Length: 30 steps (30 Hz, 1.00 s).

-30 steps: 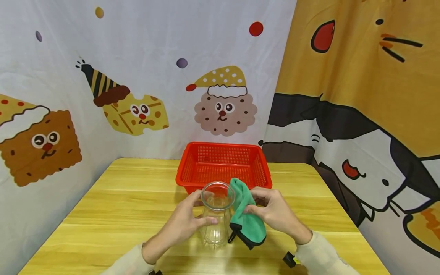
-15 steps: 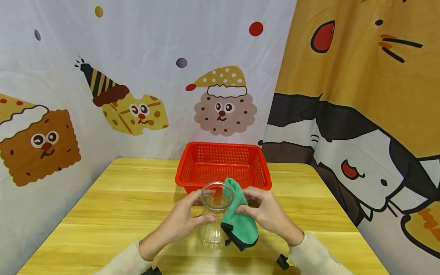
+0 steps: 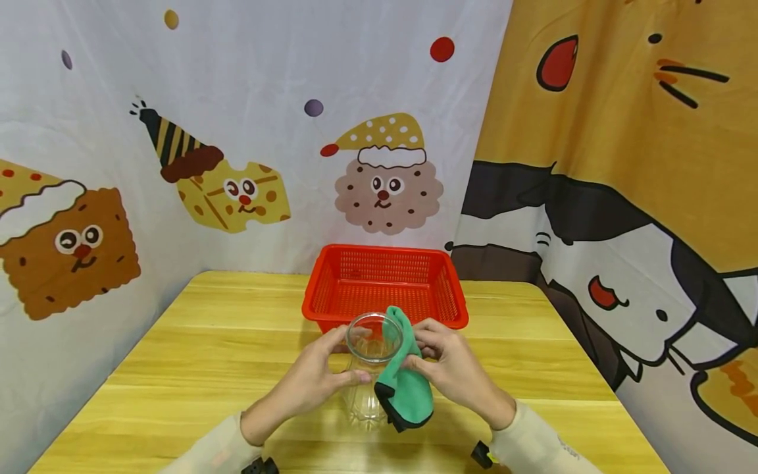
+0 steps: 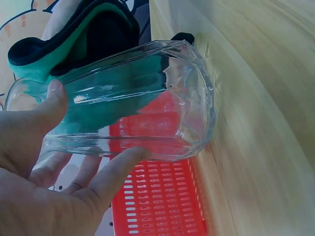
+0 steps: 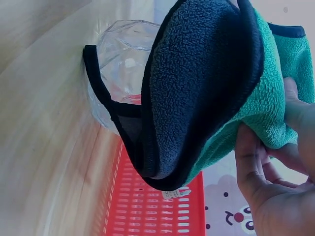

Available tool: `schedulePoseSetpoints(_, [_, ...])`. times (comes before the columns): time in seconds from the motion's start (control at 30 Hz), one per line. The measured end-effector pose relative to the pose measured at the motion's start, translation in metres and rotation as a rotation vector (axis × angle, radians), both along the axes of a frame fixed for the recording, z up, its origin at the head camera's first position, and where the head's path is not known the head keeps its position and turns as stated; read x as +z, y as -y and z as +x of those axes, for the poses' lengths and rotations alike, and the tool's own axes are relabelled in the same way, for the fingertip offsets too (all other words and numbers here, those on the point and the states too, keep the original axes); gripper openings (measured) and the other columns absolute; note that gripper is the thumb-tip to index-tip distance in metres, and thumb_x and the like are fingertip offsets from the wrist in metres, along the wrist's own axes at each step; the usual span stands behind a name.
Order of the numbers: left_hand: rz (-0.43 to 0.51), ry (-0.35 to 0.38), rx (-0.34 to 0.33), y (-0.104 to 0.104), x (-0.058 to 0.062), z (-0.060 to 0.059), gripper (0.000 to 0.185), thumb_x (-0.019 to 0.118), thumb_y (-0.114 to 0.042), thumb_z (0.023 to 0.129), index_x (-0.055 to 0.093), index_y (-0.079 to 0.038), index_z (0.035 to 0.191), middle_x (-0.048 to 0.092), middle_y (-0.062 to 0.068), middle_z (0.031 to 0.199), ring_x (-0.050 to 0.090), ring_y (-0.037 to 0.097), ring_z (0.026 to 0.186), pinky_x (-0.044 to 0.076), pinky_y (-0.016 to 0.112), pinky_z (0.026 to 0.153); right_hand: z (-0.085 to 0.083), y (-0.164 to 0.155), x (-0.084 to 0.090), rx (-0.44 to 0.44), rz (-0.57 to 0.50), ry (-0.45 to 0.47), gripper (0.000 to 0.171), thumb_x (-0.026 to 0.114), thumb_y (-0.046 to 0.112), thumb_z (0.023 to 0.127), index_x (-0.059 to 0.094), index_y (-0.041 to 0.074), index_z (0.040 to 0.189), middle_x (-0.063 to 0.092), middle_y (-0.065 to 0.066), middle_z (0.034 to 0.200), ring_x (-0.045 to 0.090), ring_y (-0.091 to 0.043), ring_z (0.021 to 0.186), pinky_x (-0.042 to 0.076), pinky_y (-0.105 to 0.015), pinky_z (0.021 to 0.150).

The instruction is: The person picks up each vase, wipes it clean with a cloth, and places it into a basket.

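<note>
A clear glass vase (image 3: 364, 395) with a round rim and faceted sides stands upright on the table. My left hand (image 3: 316, 372) holds it from the left, thumb on the near side and fingers around the far side. In my right hand (image 3: 453, 365) is a green cloth (image 3: 411, 398) with black edging, pinched between thumb and fingers. The cloth lies up along the vase's right side and hides part of it. The right wrist view shows the cloth's dark grey lining (image 5: 189, 73) and a black hanging loop (image 5: 101, 88) beside the vase.
A red plastic basket (image 3: 385, 316) with slotted walls stands right behind the vase. The wooden table (image 3: 207, 355) extends to both sides. Cartoon-printed curtains (image 3: 266, 99) hang at the back and right of it.
My right hand has moved left with the green cloth, bringing it from beside the vase up against its right side. My left hand and the vase have barely moved.
</note>
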<state>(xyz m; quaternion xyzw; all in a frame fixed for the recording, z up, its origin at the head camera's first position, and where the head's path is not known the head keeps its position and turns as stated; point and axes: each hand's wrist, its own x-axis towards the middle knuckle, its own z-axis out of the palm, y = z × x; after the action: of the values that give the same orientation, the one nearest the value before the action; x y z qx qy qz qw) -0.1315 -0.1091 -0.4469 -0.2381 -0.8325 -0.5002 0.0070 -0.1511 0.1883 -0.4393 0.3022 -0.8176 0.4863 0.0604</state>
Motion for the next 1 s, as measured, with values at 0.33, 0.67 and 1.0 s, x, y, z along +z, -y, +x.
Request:
schedulePoseSetpoints(0.33, [0.024,0.041,-0.007,-0.0009,-0.0011,0.0002,0.069,0.097,-0.028,0.098,0.065,-0.020,0.159,0.077,0.010,0.155,0.075,0.045,0.141,0.055,0.078,0.124,0.0007,0.0033,0.0020,-0.004,0.099,-0.122,0.021,0.092,0.004,0.099,0.088,0.011,0.119,0.077,-0.005,0.120,0.070,-0.002,0.088,0.070,-0.023,0.077])
schedulePoseSetpoints(0.67, [0.025,0.022,-0.020,-0.0002,-0.0014,-0.0006,0.072,0.096,-0.027,0.098,0.063,-0.018,0.162,0.075,0.012,0.157,0.075,0.047,0.142,0.056,0.076,0.125,0.0002,0.0056,0.0048,-0.015,0.178,-0.204,0.016,0.092,0.002,0.099,0.089,0.013,0.110,0.079,-0.003,0.116,0.064,-0.001,0.085,0.065,-0.021,0.071])
schedulePoseSetpoints(1.0, [0.027,0.025,-0.029,0.0008,-0.0036,-0.0003,0.071,0.095,-0.029,0.099,0.063,-0.018,0.162,0.075,0.012,0.156,0.075,0.047,0.140,0.056,0.077,0.124,-0.0004,0.0055,0.0056,0.009,0.247,-0.225,0.014,0.094,0.006,0.098,0.091,0.013,0.109,0.079,-0.002,0.115,0.071,-0.005,0.091,0.066,-0.021,0.074])
